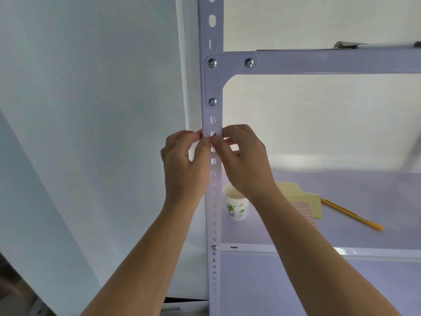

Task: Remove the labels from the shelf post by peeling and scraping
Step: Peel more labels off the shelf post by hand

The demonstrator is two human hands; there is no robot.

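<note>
Site: white slotted shelf post (208, 224), upright in mid-frame, with a corner bracket (213, 83) bolted to it above the work.
Label: pale, faintly pink label (209, 130) lay flat on the post's front face just below the bracket and covered a slot. It was above and touching the fingertips.
Left hand: left hand (184, 165) came in from the post's outer side with fingers curled. Thumb and forefinger pinched at the label's lower edge.
Right hand: right hand (246, 160) came from the shelf side, also curled. Its thumb and forefinger met the left's at the same edge.
Hidden: the fingertips covered how much of the label had lifted, and that spot was blurred.
Step, as judged: starting the peel from the lower edge; most of the label looked still stuck.
Technique: work a nail under one corner until there is enough free to pinch. Pull slowly, folded back low along the post rather than straight out, so the paper does not tear. Keep the other thumb pressed just ahead of the peel line. Go gently over the slot, where the label is unsupported and likely to rip.
Follow-up: scrape any residue with a nail, flat to the paint.
Shelf (341, 236): paper cup (237, 207) stood just beside the post; yellow sticker sheets (307, 201) and a yellow pen (352, 215) lay further right.
</note>
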